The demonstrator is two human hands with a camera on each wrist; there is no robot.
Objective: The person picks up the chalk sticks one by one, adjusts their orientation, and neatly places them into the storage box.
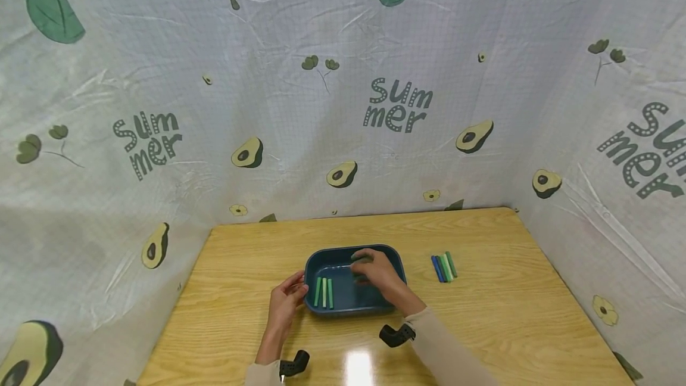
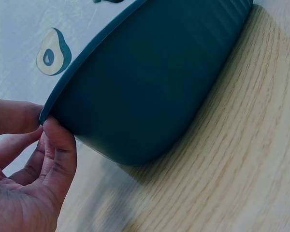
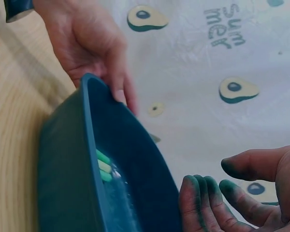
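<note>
A dark teal plastic bin (image 1: 354, 310) sits on the table, with three chalk-like sticks (image 1: 324, 293), green and pale yellow-green, lying side by side at its left end. My left hand (image 1: 283, 304) grips the bin's left edge; in the left wrist view its thumb and fingers pinch the rim (image 2: 50, 99). Over the bin's right part hovers my right hand (image 1: 379, 274), fingers loosely bent and apart with nothing between them. Dark green smudges cover its fingertips (image 3: 230, 167) in the right wrist view.
Several more sticks (image 1: 444, 267), blue, green and pale, lie together on the wooden table (image 1: 498, 314) to the right of the bin. A printed white sheet (image 1: 300, 106) hangs behind the table and along its sides.
</note>
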